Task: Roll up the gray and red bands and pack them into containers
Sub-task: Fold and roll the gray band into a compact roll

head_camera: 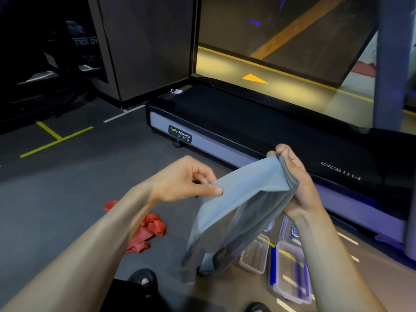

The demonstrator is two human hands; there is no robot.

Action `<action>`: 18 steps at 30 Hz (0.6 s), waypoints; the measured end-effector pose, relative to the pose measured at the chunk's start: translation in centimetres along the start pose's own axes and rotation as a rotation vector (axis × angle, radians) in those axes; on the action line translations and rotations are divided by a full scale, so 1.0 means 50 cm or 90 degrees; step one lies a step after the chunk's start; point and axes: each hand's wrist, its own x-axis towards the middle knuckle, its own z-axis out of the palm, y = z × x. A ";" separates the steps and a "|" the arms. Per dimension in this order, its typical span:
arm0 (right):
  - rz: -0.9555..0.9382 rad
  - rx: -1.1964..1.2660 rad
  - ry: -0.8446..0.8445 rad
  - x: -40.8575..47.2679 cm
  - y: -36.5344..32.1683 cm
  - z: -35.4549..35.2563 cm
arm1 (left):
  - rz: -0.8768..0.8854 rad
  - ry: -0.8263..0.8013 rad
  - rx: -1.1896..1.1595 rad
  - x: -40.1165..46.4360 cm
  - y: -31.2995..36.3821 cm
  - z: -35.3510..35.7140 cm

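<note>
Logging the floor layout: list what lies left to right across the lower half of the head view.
Red band → left hand → gray band → right hand; clear containers lie on the floor below the right hand.

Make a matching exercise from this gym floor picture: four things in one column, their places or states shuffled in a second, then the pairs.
Things:
1. gray band
2. red band
3. clear containers
4. treadmill

Places or states:
A. crumpled on the floor under the left forearm
B. along the window, beyond the hands
C. held up between both hands
D. on the floor beneath the right forearm

Pairs: 1-C, 2-A, 3-D, 4-B
</note>
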 end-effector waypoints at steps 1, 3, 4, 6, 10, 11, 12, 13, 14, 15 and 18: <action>0.001 0.004 0.000 -0.001 0.000 -0.001 | 0.003 0.004 0.001 0.000 -0.001 0.000; 0.002 0.015 0.004 -0.003 -0.002 0.001 | 0.004 0.012 -0.002 0.000 -0.002 0.000; 0.003 0.019 0.009 -0.005 -0.002 0.003 | 0.003 0.013 -0.004 0.001 -0.003 -0.001; 0.005 0.024 0.014 -0.007 -0.003 0.005 | 0.000 0.019 -0.009 0.001 -0.005 0.001; 0.003 0.016 0.011 -0.005 0.001 0.008 | -0.007 0.030 -0.003 0.000 -0.007 0.000; 0.002 0.013 0.008 -0.004 0.002 0.007 | -0.007 0.029 -0.001 0.000 -0.006 0.000; 0.002 0.010 0.006 -0.003 0.003 0.005 | -0.007 0.028 0.000 -0.001 -0.005 -0.001; 0.003 0.008 0.004 -0.003 0.003 0.003 | -0.009 0.027 0.002 -0.002 -0.004 -0.001; 0.004 0.007 0.003 -0.004 0.003 0.001 | -0.007 0.024 0.005 -0.003 -0.003 -0.002; 0.006 0.006 0.002 -0.004 0.002 0.000 | -0.003 0.020 0.009 -0.004 -0.003 -0.003; 0.012 0.008 0.010 -0.006 0.002 -0.006 | 0.008 0.012 0.008 -0.005 -0.006 -0.003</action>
